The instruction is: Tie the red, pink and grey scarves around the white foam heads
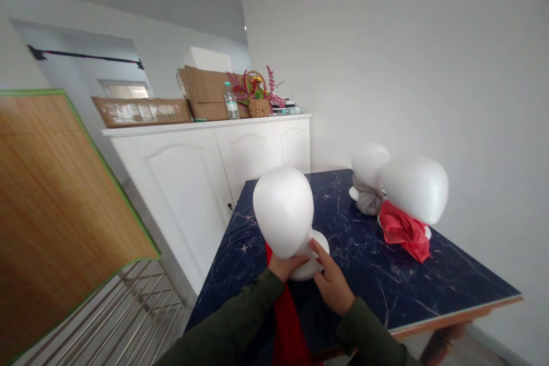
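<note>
In the head view, a white mannequin head (283,209) stood on the dark blue marbled table (355,269), near its front edge. The left hand (286,266) had its thumb at the neck, its other fingers mostly hidden; the right hand (333,285) touched the neck and base from the other side, fingers partly bent. Whether either hand gripped firmly, I could not tell. A red cloth (288,320) ran past the left wrist toward the front edge. Farther right stood two more white heads, the nearer one (415,187) with a coral scarf (402,231) about its neck, the farther one (369,163) with a gray scarf (368,198).
</note>
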`<act>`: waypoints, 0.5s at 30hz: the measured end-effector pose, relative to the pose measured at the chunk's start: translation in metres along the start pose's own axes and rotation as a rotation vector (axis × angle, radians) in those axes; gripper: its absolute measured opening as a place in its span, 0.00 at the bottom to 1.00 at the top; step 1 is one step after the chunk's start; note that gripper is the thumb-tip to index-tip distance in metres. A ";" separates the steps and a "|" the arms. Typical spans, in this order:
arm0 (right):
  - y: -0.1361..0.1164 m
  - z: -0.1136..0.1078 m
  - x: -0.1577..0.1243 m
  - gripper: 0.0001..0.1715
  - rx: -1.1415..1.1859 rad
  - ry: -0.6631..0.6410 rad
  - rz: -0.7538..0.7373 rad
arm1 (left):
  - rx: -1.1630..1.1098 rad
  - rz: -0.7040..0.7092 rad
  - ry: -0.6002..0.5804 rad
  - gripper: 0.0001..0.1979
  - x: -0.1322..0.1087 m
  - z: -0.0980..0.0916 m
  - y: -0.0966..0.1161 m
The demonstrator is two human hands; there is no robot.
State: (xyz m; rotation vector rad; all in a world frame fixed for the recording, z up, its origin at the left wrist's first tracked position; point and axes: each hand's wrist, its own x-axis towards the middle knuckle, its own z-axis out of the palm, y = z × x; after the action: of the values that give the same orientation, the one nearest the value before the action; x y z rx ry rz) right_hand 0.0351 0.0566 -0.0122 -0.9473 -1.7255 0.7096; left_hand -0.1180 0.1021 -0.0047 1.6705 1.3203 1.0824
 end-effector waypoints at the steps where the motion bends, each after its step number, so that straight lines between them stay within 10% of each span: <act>1: -0.005 0.002 -0.001 0.42 0.016 -0.046 -0.020 | 0.019 -0.020 0.052 0.33 -0.001 -0.006 -0.001; 11: 0.013 -0.019 -0.027 0.33 0.037 0.124 0.179 | 0.259 -0.127 0.695 0.33 0.020 -0.139 -0.034; 15: 0.032 -0.031 -0.040 0.30 0.059 0.191 0.335 | 0.363 -0.160 0.732 0.38 0.038 -0.174 -0.048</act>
State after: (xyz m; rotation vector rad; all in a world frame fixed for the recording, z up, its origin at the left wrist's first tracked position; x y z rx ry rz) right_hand 0.0806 0.0404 -0.0474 -1.2370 -1.3867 0.8509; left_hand -0.2916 0.1567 0.0228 1.4122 2.1820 1.4952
